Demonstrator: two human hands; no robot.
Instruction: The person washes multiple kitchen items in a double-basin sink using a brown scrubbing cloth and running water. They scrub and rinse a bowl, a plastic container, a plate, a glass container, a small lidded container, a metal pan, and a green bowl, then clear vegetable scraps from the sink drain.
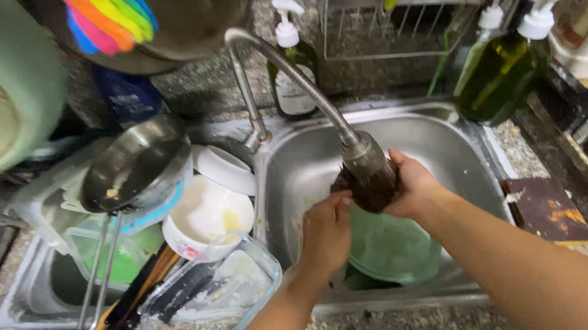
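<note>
Both my hands are up at the faucet spout right now, over the steel sink (451,134). My right hand (413,189) has its grip closed around a dark brown scrubbing pad (373,194), pressed against the underside of the faucet head (366,157). My left hand (326,231) comes in from the other side, fingers curled and touching the pad's left edge, so the pad sits squeezed between the two grips, a shade nearer the right palm. Whether the left actually clamps it or just steadies it, I cannot tell. The spout's long axis slants down from the back left toward me, and the pad lies right at its tip. Straight below my hands sits a green bowl (390,249) in the basin. Off to my left, a white bowl (205,218), a steel strainer (134,163) and a glass container (214,304) crowd the counter
</note>
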